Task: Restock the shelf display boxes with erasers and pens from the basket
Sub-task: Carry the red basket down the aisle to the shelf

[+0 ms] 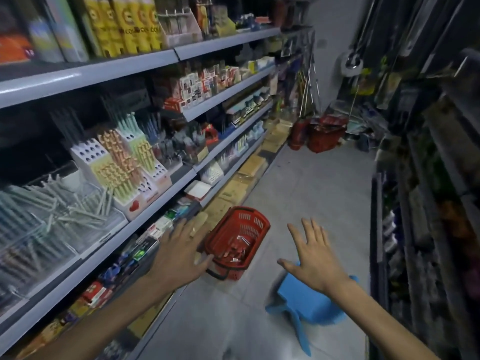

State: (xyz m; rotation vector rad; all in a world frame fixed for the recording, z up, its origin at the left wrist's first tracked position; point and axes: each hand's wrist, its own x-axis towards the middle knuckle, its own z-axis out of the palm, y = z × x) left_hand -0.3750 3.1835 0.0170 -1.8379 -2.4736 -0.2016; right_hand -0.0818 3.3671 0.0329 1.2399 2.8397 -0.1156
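Note:
A red plastic basket point(240, 229) stands on the grey floor beside the shelf base, with small packets and pens lying in its bottom. My left hand point(183, 249) hovers open, fingers spread, over the basket's left rim and the lower shelf edge. Out over the floor to the right of the basket, my right hand point(315, 255) is open too, palm down, holding nothing. On the shelf at left, white display boxes point(124, 167) hold rows of upright pens, and a clear tray point(59, 211) holds loose pale pens.
A blue plastic stool point(309, 302) sits under my right wrist. Long grey shelving point(166, 189) runs along the left, dark racks along the right. Cardboard packs line the floor under the shelf. More red baskets point(326, 135) and a fire extinguisher stand at the aisle's far end.

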